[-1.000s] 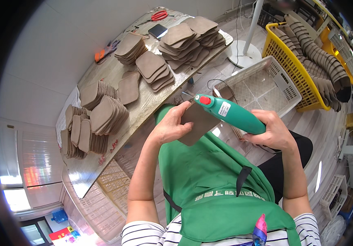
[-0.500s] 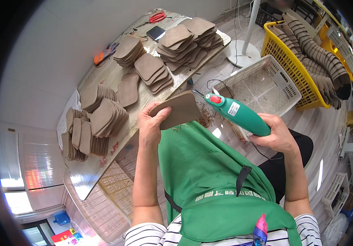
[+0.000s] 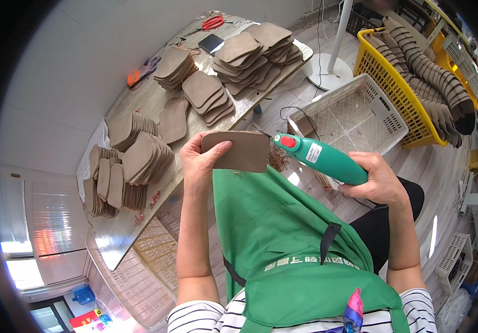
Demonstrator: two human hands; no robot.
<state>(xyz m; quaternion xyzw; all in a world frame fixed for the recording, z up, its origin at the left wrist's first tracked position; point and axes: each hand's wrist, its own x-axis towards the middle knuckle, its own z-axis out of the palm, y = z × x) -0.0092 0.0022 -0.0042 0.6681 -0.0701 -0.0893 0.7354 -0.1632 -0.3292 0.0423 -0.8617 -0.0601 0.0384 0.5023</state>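
Note:
My left hand (image 3: 197, 166) pinches a brown, rounded-corner flat piece (image 3: 244, 154) by its left end, thumb on top. Its material looks like leather or felt, but I cannot tell which. Wrapped round the rear of a green handheld electric tool (image 3: 332, 162) with a red button is my right hand (image 3: 380, 180). The tool's thin dark tip meets or nearly meets the piece's upper right corner; whether they touch is hard to see. Stacks of similar brown pieces (image 3: 203, 91) lie on the table (image 3: 144, 108) to the left.
Red-handled scissors (image 3: 213, 23) and a dark phone (image 3: 211, 43) lie at the table's far end. On the floor stand a white crate (image 3: 355, 122) and a yellow basket (image 3: 400, 94) filled with stacked brown pieces. A cord trails near the crate. My green apron (image 3: 283, 222) covers my lap.
The brown piece has turned so its broad face shows more. My right hand has shifted the tool slightly, and its tip is now at the piece's upper right corner.

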